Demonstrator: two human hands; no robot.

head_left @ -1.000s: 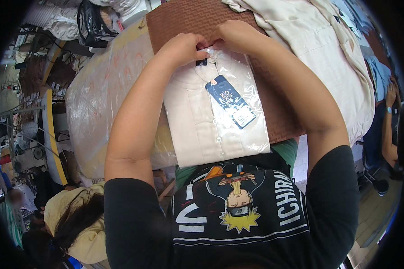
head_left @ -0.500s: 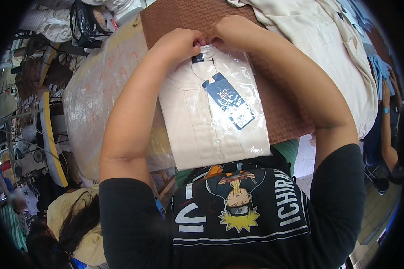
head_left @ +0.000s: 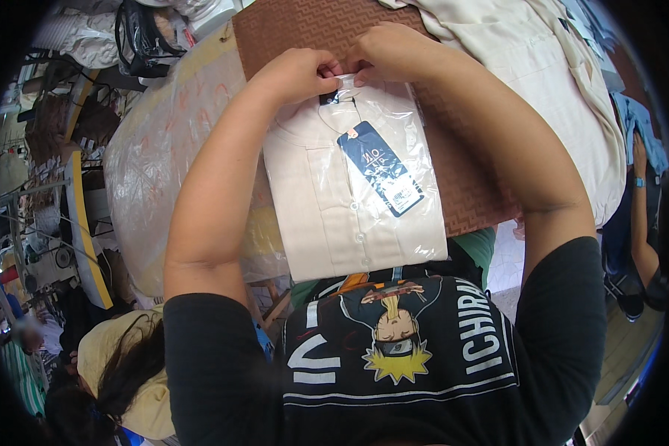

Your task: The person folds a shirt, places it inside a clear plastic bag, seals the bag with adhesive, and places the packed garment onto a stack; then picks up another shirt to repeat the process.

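Note:
A folded cream shirt [head_left: 312,215] in a clear plastic bag [head_left: 424,223] lies in front of me, its collar end away from me. A dark blue hang tag [head_left: 379,167] on a thin cord shows through the plastic, near the button placket. At the far end, my left hand [head_left: 305,72] pinches the bag's top edge by the collar. Close beside it, my right hand [head_left: 385,56] is closed on the same edge, thumb pressed down on the plastic. The fingertips of both hands nearly meet there.
Under the shirt is a brown patterned board [head_left: 468,178]. Left of it stands a big plastic-wrapped bundle [head_left: 178,171]; cream cloth [head_left: 565,111] is heaped at right. A person in yellow [head_left: 130,372] is at lower left, and another person's arm [head_left: 639,208] shows at far right.
My right thumb has come down onto the bag's top edge, and my fingers have shifted slightly there. The hang tag has moved a little under the plastic.

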